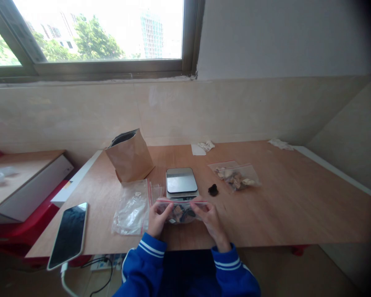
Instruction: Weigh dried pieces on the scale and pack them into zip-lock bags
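Observation:
Between my hands is a clear zip bag (181,215) with a red strip along its top edge and dark and brown pieces inside. My left hand (157,218) pinches the bag near its left top corner, thumb on the strip. At the right end of the strip, my right hand (210,220) grips it the same way. Just beyond the bag stands a digital scale (181,180) with a bare metal plate; the bag partly hides its front. A small dark piece (213,190) lies on the table right of the scale.
Flat clear zip bags (131,210) lie left of my hands, with an open brown paper bag (131,159) behind them. A filled zip bag (235,176) rests at the right. A phone (68,235) with a cable overhangs the table's (297,206) front left edge. Crumpled tissue (206,145) lies near the wall.

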Demonstrator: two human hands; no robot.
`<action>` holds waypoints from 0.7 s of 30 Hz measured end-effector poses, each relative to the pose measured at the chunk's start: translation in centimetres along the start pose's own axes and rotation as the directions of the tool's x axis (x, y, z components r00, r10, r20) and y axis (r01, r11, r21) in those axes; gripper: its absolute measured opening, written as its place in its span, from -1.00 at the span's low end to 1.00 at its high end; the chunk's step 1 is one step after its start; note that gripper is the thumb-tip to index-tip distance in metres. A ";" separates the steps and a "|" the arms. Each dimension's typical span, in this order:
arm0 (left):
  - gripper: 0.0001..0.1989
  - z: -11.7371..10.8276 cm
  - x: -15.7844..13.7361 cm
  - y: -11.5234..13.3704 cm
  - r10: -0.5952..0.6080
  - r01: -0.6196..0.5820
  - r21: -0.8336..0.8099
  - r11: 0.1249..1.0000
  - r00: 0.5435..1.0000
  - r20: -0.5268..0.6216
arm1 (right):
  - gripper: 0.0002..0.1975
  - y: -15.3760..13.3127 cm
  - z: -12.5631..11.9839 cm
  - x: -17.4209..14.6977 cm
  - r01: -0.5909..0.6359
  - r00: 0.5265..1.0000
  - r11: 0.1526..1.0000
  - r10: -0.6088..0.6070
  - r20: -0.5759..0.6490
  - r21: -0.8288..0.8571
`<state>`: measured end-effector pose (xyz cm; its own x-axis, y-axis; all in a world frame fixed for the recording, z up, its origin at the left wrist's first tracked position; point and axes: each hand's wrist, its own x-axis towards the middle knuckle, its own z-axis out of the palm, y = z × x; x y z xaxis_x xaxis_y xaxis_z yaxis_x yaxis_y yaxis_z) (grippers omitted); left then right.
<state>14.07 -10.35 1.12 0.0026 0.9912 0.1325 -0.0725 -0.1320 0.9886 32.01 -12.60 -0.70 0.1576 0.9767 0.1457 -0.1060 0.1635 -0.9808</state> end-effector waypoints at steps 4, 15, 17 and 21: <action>-0.79 0.1 0.0 0.1 0.035 -0.035 0.017 0.999 0.999 -0.018 | -0.81 -0.2 0.1 0.0 0.047 0.999 0.999 -0.047 -0.009 -0.014; -0.74 0.2 0.0 0.1 -0.009 0.009 -0.026 1.000 1.000 0.024 | -0.80 -0.3 0.1 -0.2 -0.009 0.999 1.000 0.010 -0.035 0.005; -0.73 0.2 0.0 0.0 -0.010 0.012 -0.048 0.999 0.999 0.042 | -0.80 -0.3 0.1 -0.3 -0.018 1.000 1.000 0.018 0.003 0.024; -0.78 0.2 -0.1 0.1 -0.007 0.010 -0.024 1.000 0.996 0.084 | -0.78 -0.5 0.1 -0.3 -0.040 0.994 0.999 0.037 0.103 0.029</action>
<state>14.23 -10.43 1.27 0.0871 0.9876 0.1307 -0.0965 -0.1222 0.9878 31.95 -12.98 -0.27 0.0519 0.9912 0.1220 -0.1406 0.1282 -0.9817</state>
